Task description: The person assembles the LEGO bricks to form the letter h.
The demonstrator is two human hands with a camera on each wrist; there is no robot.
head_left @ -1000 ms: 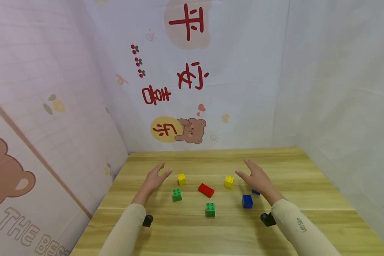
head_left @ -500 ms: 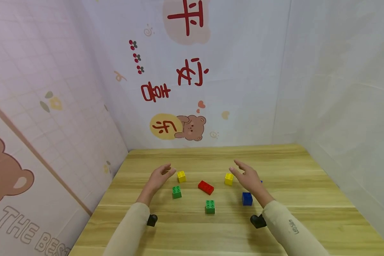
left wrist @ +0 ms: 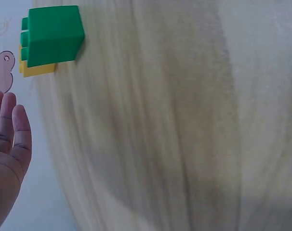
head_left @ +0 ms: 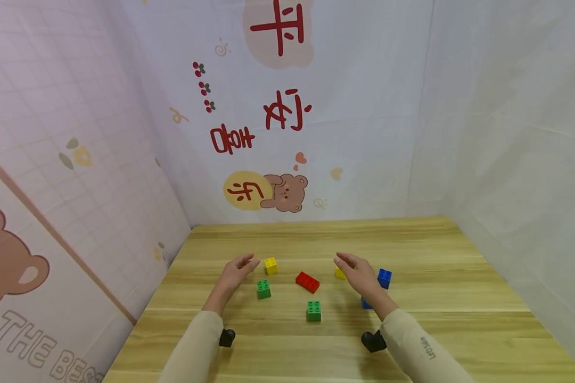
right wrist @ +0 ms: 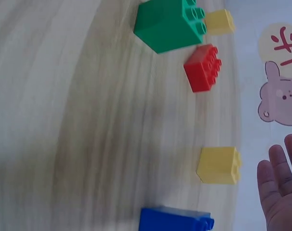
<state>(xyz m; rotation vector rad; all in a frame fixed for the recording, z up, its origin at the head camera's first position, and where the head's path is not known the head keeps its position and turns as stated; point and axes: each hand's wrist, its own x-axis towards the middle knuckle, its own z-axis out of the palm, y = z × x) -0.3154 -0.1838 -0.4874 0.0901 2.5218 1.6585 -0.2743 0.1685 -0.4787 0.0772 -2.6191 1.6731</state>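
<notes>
My left hand (head_left: 235,275) hovers left of a yellow toy brick (head_left: 270,265) and a green brick (head_left: 264,289), touching neither, its fingers loosely bent. In the left wrist view that green brick (left wrist: 55,36) covers most of the yellow one (left wrist: 40,70). My right hand (head_left: 359,272) is raised beside another yellow brick (head_left: 340,272), partly hiding it in the head view. The right wrist view has this yellow brick (right wrist: 218,165) apart from the fingers (right wrist: 281,168). A red brick (head_left: 307,282) lies between the hands. Both hands hold nothing.
A second green brick (head_left: 313,311) stands nearer the front. One blue brick (head_left: 384,278) is right of my right hand; another blue brick (head_left: 366,303) is partly behind that wrist. The wooden table (head_left: 287,351) meets cloth-covered walls (head_left: 364,133) at the back and sides.
My right hand has moved left and slightly nearer, coming in front of the right yellow brick and uncovering the far blue brick. The left hand has shifted slightly. No brick has moved.
</notes>
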